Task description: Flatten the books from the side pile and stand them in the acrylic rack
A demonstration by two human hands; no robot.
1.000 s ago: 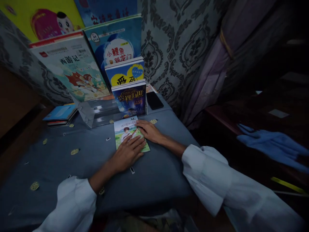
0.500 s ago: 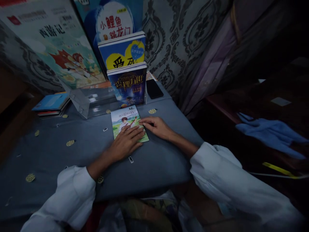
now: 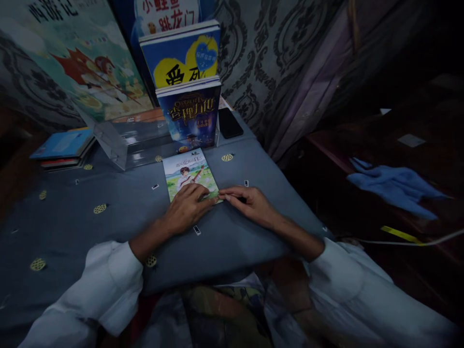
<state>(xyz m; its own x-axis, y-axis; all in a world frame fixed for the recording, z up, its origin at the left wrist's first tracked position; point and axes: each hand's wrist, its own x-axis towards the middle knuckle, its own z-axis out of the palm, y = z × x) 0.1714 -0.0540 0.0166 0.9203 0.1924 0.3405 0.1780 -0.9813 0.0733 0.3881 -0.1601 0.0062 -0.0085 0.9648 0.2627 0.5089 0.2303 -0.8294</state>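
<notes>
A thin booklet with a guitar player on its green and white cover lies closed on the dark cloth-covered table. My left hand lies over the booklet's lower edge, palm down, its fingers lightly bent and covering that part of the cover. At the lower right corner, my right hand has thumb and forefinger together on the booklet's edge. The fingertips of both hands almost meet there.
Behind the booklet, books stand in a clear acrylic holder, a dark blue book in front. A black phone lies right of it. Stacked thin books lie at left. A blue cloth is off the table's right.
My right hand has slid from the booklet's right side down to its lower right corner. My left hand has drawn back toward the lower edge with its fingers more bent. The view has tilted down slightly.
</notes>
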